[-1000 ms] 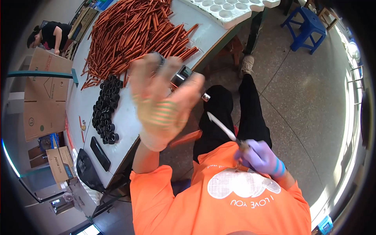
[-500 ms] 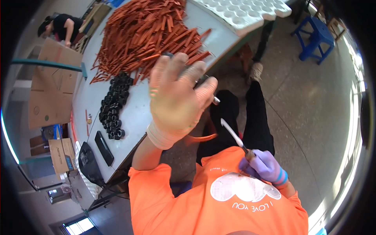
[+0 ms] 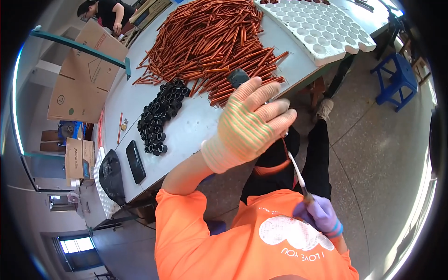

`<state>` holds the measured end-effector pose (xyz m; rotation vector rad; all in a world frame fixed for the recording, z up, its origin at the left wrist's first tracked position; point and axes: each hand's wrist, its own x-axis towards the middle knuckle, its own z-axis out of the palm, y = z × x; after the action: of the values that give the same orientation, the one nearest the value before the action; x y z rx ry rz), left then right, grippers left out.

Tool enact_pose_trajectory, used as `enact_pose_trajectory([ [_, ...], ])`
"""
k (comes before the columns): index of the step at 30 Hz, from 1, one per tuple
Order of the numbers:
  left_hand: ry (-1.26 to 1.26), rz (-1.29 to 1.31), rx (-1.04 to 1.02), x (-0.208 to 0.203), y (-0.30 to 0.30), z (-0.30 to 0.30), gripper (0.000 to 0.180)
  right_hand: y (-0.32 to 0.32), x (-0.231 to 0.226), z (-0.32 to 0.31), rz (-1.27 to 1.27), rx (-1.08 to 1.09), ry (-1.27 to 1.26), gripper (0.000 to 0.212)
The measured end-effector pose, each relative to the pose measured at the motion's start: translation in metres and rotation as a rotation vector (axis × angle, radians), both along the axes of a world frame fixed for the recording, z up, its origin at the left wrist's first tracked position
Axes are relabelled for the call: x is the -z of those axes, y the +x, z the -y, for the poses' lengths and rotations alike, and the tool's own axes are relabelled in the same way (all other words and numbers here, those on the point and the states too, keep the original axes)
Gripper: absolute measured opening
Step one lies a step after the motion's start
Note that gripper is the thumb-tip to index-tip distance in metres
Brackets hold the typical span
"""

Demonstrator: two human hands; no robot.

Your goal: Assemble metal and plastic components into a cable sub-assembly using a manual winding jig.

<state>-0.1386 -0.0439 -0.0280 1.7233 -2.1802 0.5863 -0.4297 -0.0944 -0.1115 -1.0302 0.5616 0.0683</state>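
Observation:
My left hand (image 3: 247,126), in a pale glove with green stripes, curls over a black round-ended part (image 3: 238,78) beside the table's edge. Most of that part is hidden under the fingers. A thin orange-red strand (image 3: 285,145) hangs below this hand and passes close to the tip of a hook tool (image 3: 297,171). Whether the two touch I cannot tell. My right hand (image 3: 319,213), in a purple glove, is closed round the tool's wooden handle, low in front of my orange shirt. An orange looped band (image 3: 272,169) lies over my dark trousers.
The table (image 3: 186,128) bears a heap of copper-coloured rods (image 3: 205,42), black rings (image 3: 161,114), a phone (image 3: 135,161) and a white tray with round hollows (image 3: 322,30). A blue stool (image 3: 398,81) stands at right. Another person (image 3: 108,14) works at far left.
My left hand has shifted right with the black part. The hook tool's tip is now nearer that hand, next to the strand. The whole view has also shifted.

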Motion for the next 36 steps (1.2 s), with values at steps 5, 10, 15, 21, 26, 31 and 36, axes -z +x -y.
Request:
enact_pose_trajectory([
  [5,-0.230,-0.788,-0.249,0.005,0.035,0.014,0.019,0.109,-0.023,0.031,0.120,0.028,0.075,0.045],
  [10,-0.165,-1.261,-0.271,-0.001,0.033,0.002,0.026,0.054,-0.005,0.030,0.049,0.028,-0.147,0.042],
  [15,-0.006,-0.044,0.167,-0.005,0.012,0.013,0.038,0.000,-0.007,0.003,-0.032,0.006,0.072,0.043],
  [21,-0.243,-0.639,-0.273,-0.003,0.047,0.017,0.019,0.105,-0.020,0.029,0.218,0.013,0.167,0.051],
  [26,-0.107,-1.012,-0.346,-0.005,0.044,0.016,0.026,0.037,-0.009,0.030,-0.051,-0.024,0.023,0.040],
  [31,-0.002,-0.034,0.030,-0.034,0.023,0.021,0.033,0.009,0.017,-0.006,0.332,0.172,-0.016,0.040],
  [36,-0.161,-0.917,-0.374,-0.013,0.031,0.026,0.036,0.098,-0.022,0.031,0.214,-0.036,0.310,0.047],
])
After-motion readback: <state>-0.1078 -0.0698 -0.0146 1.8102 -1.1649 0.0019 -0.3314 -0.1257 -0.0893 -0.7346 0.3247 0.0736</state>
